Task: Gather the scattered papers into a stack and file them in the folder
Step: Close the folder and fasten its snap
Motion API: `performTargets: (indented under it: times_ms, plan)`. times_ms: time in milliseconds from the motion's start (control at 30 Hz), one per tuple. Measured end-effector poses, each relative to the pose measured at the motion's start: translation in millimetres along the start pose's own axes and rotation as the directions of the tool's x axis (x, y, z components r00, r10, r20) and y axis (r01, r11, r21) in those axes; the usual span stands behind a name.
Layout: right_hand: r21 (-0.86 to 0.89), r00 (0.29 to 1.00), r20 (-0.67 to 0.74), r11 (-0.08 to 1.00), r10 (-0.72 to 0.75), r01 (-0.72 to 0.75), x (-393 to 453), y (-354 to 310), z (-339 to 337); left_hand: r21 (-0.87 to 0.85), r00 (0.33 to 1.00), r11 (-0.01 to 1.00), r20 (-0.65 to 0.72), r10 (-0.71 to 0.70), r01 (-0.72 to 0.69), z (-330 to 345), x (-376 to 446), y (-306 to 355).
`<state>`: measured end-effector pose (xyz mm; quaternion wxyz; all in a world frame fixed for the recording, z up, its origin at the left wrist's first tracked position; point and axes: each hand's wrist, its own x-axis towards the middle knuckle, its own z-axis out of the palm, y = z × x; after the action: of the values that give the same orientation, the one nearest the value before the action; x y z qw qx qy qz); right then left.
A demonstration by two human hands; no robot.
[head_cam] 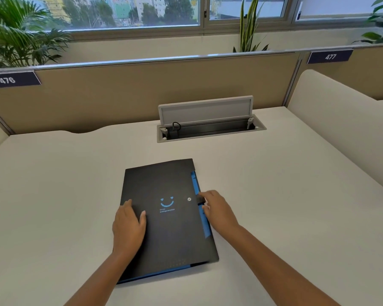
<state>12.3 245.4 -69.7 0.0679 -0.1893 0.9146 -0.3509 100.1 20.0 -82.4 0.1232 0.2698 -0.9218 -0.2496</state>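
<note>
1. Black folder (164, 219) lying closed and flat on the pale bench (285, 206), long axis running away from the person and tilted slightly leftward at the far end, blue inner edge showing along its right side and near corner
2. Left hand (128, 228) resting flat on the cover's left part, fingers straight and relaxed, pinning rather than gripping
3. Right hand (217, 210) at the folder's right edge, fingertips curled onto the small black strap tab (201, 199) just beside the metal snap button (189, 199); appears to be pinching the tab, though the grip itself is partly hidden
4. No loose papers visible anywhere on the bench; likely already inside, with only the fastening left
5. Snap lying just left of the right hand's fingertips, so the closing move would run a short way leftward across the cover; right hand clearly the nearer one
6. Open cable tray (210, 129) set in the bench beyond, well apart from the folder
</note>
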Motion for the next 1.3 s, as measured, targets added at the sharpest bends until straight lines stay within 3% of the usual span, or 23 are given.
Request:
performTargets:
  times_ms: [200, 367, 500, 600, 667, 700, 867, 967, 1067, 1300]
  plan:
    - [-0.338, 0.985, 0.162, 0.935, -0.054, 0.107, 34, -3, 4, -0.123, 0.998, 0.992, -0.051, -0.041, 0.035, 3, -3, -3]
    - [-0.480, 0.973, 0.142, 0.847, -0.183, 0.230, 34, 3, 11, -0.130, 0.994, 0.989, -0.074, -0.078, 0.068, 5, -2, -3]
    - [-0.383, 0.985, -0.008, 0.910, -0.175, 0.159, 29, 11, 15, -0.147, 0.994, 0.987, -0.074, -0.079, 0.068, 6, -3, -1]
    - [-0.046, 0.983, -0.177, 0.998, 0.038, -0.047, 28, 10, 17, -0.146, 0.994, 0.987, -0.079, -0.082, 0.070, 7, -4, 1]
    - [0.181, 0.959, -0.231, 0.976, 0.165, -0.124, 25, 12, 17, -0.130, 0.993, 0.989, -0.078, -0.084, 0.073, 8, -4, 3]
    - [0.209, 0.953, -0.250, 0.971, 0.171, -0.119, 23, 14, 17, -0.114, 0.994, 0.991, -0.075, -0.082, 0.073, 8, -4, 4]
    - [0.119, 0.971, -0.237, 0.992, -0.001, 0.030, 14, 20, 19, 0.072, 1.000, 0.997, 0.005, -0.016, 0.015, 9, -5, 7]
    - [-0.084, 0.957, -0.197, 0.976, -0.212, 0.199, 10, 15, 20, 0.166, 0.999, 0.986, 0.047, 0.004, -0.012, 11, -6, 8]
    - [-0.294, 0.895, -0.195, 0.894, -0.402, 0.338, 9, 11, 21, 0.191, 0.999, 0.982, 0.051, -0.001, -0.009, 11, -6, 8]
    - [-0.295, 0.920, -0.072, 0.890, -0.385, 0.349, 7, 12, 26, 0.208, 0.998, 0.978, 0.063, -0.002, -0.011, 11, -6, 6]
